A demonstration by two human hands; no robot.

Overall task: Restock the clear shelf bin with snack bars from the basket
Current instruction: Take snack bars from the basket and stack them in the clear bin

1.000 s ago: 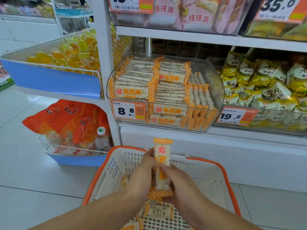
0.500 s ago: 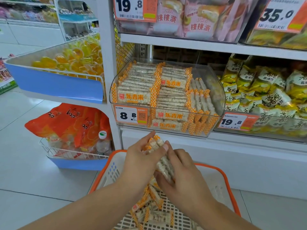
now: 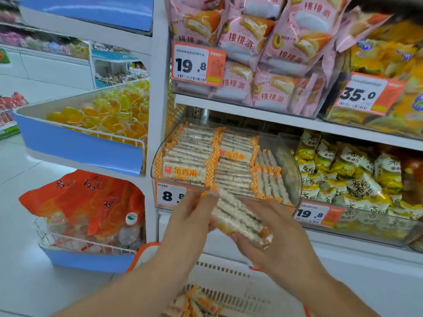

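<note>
A small stack of snack bars (image 3: 235, 216) in clear wrappers with orange checked ends is held between both hands, tilted, just in front of the clear shelf bin (image 3: 293, 165). My left hand (image 3: 192, 223) grips the stack's upper left end. My right hand (image 3: 272, 234) grips its lower right end from beneath. The bin holds several rows of the same bars, flat on the left and on edge to the right. Below, the white basket with an orange rim (image 3: 146, 250) holds more bars (image 3: 196, 303).
Price tags reading 8.8 (image 3: 171, 195) and 19.8 (image 3: 313, 215) hang on the bin fronts. Yellow snack packs (image 3: 357, 179) fill the bin to the right. Pink pie packs (image 3: 263, 53) sit on the shelf above. Blue side baskets with yellow jellies (image 3: 109, 115) and orange bags (image 3: 84, 200) stand left.
Both hands have lifted the stack of bars out of the basket and up to the front of the clear bin. The view has tilted upward and closer to the shelf.
</note>
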